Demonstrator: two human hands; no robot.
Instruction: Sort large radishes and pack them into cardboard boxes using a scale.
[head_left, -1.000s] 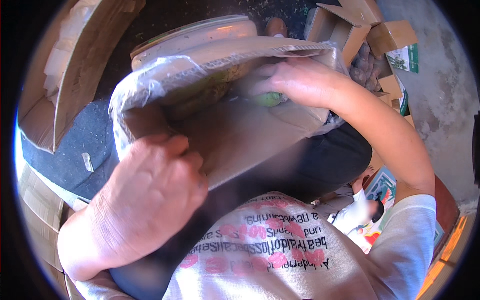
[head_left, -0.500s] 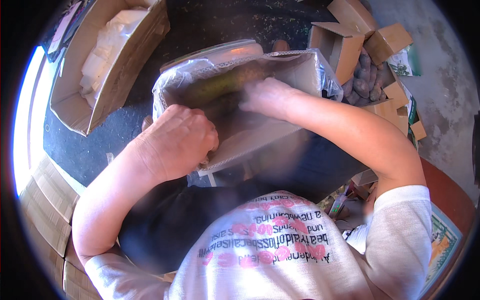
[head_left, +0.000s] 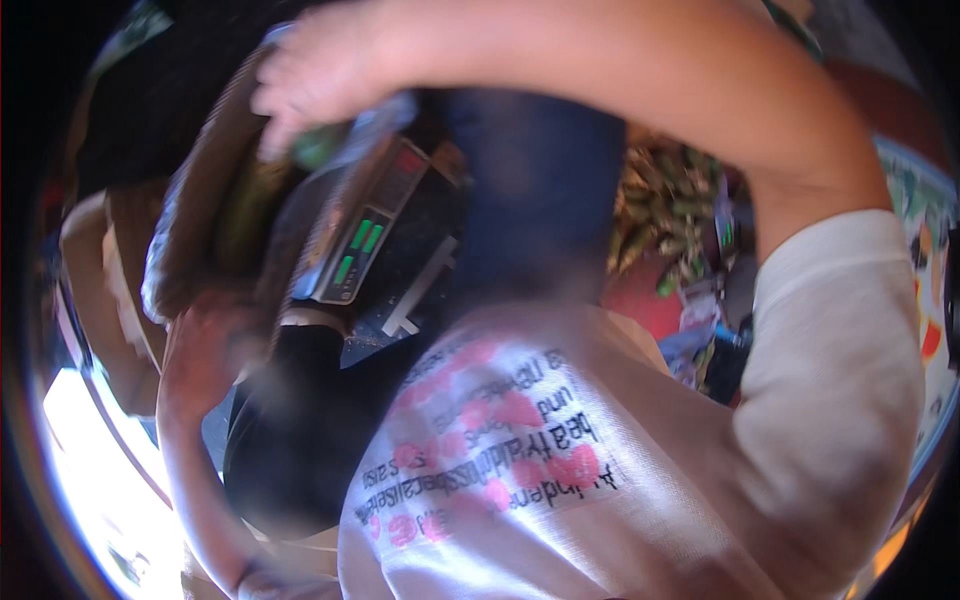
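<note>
The cardboard box (head_left: 190, 200), lined with clear plastic, is tilted at the left of the view. Inside it shows a long yellow-green fruit or vegetable (head_left: 245, 210), too blurred to name. Close to the box's far end, a rounded green thing (head_left: 318, 146) appears under my right hand (head_left: 315, 85). That hand stretches over the far end, its blurred fingers apart. At the near end of the box is my left hand (head_left: 205, 350), its fingers smeared by motion. Beside the box's right wall is a digital scale (head_left: 370, 225) with a lit green display.
Another cardboard box (head_left: 115, 275) stands at the left edge. To the right lies a heap of small green-brown produce (head_left: 670, 205), with mixed packets (head_left: 700, 325) below it. A white L-shaped piece (head_left: 410, 300) is near the scale.
The view has swung round, and the lined box now appears at the left, turned lengthwise. My right hand has come up from inside it to its far end. The scale's display has come into view.
</note>
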